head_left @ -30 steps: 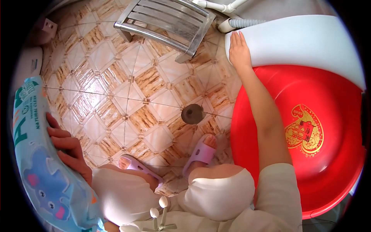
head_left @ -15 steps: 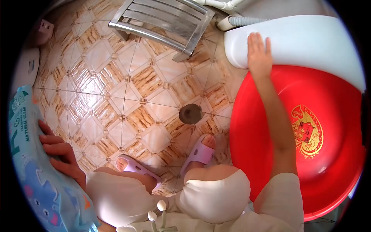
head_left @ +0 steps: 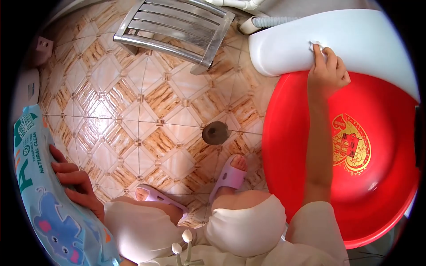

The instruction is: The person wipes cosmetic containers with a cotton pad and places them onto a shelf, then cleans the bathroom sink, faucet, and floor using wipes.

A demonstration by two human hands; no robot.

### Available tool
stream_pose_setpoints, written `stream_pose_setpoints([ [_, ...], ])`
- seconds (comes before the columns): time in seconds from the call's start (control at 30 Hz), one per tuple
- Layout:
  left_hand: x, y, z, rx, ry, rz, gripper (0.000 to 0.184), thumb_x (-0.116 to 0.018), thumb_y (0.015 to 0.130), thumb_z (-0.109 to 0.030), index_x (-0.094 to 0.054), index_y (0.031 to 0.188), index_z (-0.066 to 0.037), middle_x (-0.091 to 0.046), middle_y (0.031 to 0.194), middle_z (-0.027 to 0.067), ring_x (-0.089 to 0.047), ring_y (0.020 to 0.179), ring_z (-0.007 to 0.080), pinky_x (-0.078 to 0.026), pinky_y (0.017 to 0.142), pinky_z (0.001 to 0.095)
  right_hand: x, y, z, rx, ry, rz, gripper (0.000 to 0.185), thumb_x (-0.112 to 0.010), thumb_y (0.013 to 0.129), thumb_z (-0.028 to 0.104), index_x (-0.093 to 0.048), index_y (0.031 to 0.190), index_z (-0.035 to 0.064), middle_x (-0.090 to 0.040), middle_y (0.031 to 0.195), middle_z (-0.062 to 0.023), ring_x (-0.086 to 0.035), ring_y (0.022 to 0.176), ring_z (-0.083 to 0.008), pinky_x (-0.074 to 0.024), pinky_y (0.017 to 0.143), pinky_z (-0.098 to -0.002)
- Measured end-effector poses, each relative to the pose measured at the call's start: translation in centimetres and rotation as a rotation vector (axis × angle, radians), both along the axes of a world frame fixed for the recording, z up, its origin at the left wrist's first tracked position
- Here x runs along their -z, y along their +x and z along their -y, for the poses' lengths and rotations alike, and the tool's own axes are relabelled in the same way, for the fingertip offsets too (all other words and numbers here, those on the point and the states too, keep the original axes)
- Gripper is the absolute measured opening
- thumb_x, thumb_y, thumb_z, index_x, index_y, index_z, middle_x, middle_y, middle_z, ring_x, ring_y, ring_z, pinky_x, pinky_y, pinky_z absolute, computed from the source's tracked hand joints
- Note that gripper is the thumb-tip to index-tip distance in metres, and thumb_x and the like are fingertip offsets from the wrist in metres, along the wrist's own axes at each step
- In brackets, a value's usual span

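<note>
At the left edge my left hand (head_left: 77, 184) is closed around the side of a light-blue pack of wipes (head_left: 33, 146), printed with "NATURAL CLEAN" and a blue elephant. My right hand (head_left: 327, 68) reaches out over a red plastic basin (head_left: 288, 146), its fingers bent in a pinch. A small white scrap (head_left: 315, 43) shows at the thumb and fingertip, against a smooth white curved fixture (head_left: 284, 44). What the scrap is made of is too small to tell.
A slatted metal stool (head_left: 173, 31) stands on the tiled floor (head_left: 128, 133) ahead. A round drain (head_left: 215, 133) lies near my purple slippers (head_left: 231, 175). Behind the white fixture runs a grey corrugated hose (head_left: 273, 22). A pink item (head_left: 43, 49) is at the far left.
My right hand has gone from lying flat on the white fixture to a pinch farther right, with a white scrap at its fingertips. The pack in my left hand has turned slightly, showing more elephant.
</note>
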State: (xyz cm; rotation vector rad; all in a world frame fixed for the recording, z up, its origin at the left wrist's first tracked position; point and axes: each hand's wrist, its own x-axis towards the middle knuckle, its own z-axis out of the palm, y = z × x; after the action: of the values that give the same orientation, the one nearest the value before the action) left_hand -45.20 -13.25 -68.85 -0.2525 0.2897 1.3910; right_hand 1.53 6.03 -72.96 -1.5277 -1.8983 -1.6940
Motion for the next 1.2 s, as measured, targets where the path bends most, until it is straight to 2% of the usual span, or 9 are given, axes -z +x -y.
stream_pose_setpoints([
  [0.23, 0.4, 0.4, -0.2, 0.013, 0.001, 0.068, 0.044, -0.047, 0.093, -0.026, -0.036, 0.135, -0.025, -0.054, 0.116, 0.0019, -0.052, 0.106, 0.0112, -0.050, 0.086, 0.0298, 10.3, 2.8, -0.5, -0.283, -0.501, 0.063, 0.013, -0.054, 0.071, 0.012, -0.061, 0.082, 0.0119, -0.055, 0.090, 0.0044, -0.050, 0.080, -0.0122, -0.0360, 0.061, -0.0293],
  [0.4, 0.7, -0.6, 0.9, 0.045, -0.045, 0.140, 0.041, -0.049, 0.091, -0.018, -0.043, 0.131, -0.022, -0.055, 0.116, 0.0057, -0.054, 0.104, 0.0176, -0.049, 0.086, 0.0340, 9.3, 1.9, -0.6, -0.250, -0.623, 0.098, 0.008, -0.055, 0.070, 0.013, -0.061, 0.076, 0.0136, -0.054, 0.089, 0.0044, -0.049, 0.081, -0.0124, -0.0358, 0.061, -0.0290],
  [0.47, 0.0, -0.6, 2.5, -0.078, -0.096, -0.816, 0.039, -0.049, 0.091, -0.022, -0.045, 0.129, -0.014, -0.055, 0.116, 0.0077, -0.053, 0.106, 0.0182, -0.048, 0.089, 0.0309, 6.2, 1.7, -0.1, -0.195, -0.380, -0.020, 0.007, -0.055, 0.072, 0.014, -0.061, 0.076, 0.0148, -0.055, 0.089, 0.0047, -0.050, 0.080, -0.0124, -0.0355, 0.060, -0.0288],
  [0.5, -0.5, -0.6, 2.0, -0.201, -0.365, -0.664, 0.029, -0.054, 0.089, -0.023, -0.059, 0.112, -0.006, -0.062, 0.110, 0.0085, -0.059, 0.096, 0.0196, -0.048, 0.086, 0.0332, 4.6, 1.2, 0.2, -0.199, -0.375, -0.022, 0.007, -0.055, 0.072, 0.014, -0.061, 0.076, 0.0148, -0.055, 0.089, 0.0047, -0.050, 0.080, -0.0124, -0.0355, 0.060, -0.0288],
  [0.6, -1.1, 0.7, 1.1, -0.208, -0.368, -0.694, 0.028, -0.056, 0.088, -0.022, -0.060, 0.109, -0.004, -0.063, 0.108, 0.0079, -0.059, 0.096, 0.0169, -0.048, 0.085, 0.0306, 2.8, 0.8, 0.8, -0.151, -0.031, -0.106, 0.008, -0.055, 0.075, 0.016, -0.061, 0.080, 0.0151, -0.056, 0.090, 0.0048, -0.051, 0.079, -0.0129, -0.0361, 0.060, -0.0296],
  [0.83, -4.7, 7.5, -1.1, -0.062, -0.414, -0.624, 0.036, -0.057, 0.085, -0.025, -0.056, 0.112, -0.001, -0.062, 0.106, 0.0103, -0.061, 0.093, 0.0217, -0.049, 0.085, 0.0362, 11.1, 1.4, -1.0, -0.215, -0.635, 0.159, 0.013, -0.055, 0.067, 0.016, -0.061, 0.079, 0.0120, -0.055, 0.088, 0.0037, -0.049, 0.079, -0.0124, -0.0355, 0.062, -0.0293],
  [0.97, -6.3, 7.7, -1.8, 0.181, -0.352, -0.611, 0.042, -0.059, 0.084, -0.024, -0.050, 0.118, -0.001, -0.060, 0.108, 0.0124, -0.060, 0.095, 0.0237, -0.048, 0.086, 0.0366, 5.7, 1.4, -0.5, -0.180, -0.600, 0.177, 0.013, -0.055, 0.069, 0.016, -0.062, 0.080, 0.0144, -0.054, 0.088, 0.0044, -0.049, 0.083, -0.0121, -0.0352, 0.063, -0.0296],
  [1.1, -8.5, 9.7, -4.7, 0.375, -0.245, -0.742, 0.043, -0.059, 0.083, -0.027, -0.050, 0.117, -0.001, -0.062, 0.104, 0.0132, -0.062, 0.090, 0.0235, -0.050, 0.084, 0.0370, -5.8, 1.8, 1.8, -0.120, -0.047, 0.046, 0.013, -0.057, 0.077, 0.017, -0.066, 0.085, 0.0213, -0.059, 0.090, 0.0067, -0.053, 0.085, -0.0129, -0.0335, 0.064, -0.0308],
  [1.2, -7.6, 11.0, -6.9, 0.478, -0.170, -0.705, 0.048, -0.064, 0.080, -0.026, -0.049, 0.118, -0.001, -0.060, 0.108, 0.0127, -0.060, 0.095, 0.0245, -0.049, 0.086, 0.0388, -12.9, 1.2, 3.2, -0.086, 0.279, -0.016, 0.012, -0.060, 0.079, 0.014, -0.065, 0.089, 0.0173, -0.061, 0.089, 0.0028, -0.056, 0.081, -0.0153, -0.0350, 0.063, -0.0320],
])
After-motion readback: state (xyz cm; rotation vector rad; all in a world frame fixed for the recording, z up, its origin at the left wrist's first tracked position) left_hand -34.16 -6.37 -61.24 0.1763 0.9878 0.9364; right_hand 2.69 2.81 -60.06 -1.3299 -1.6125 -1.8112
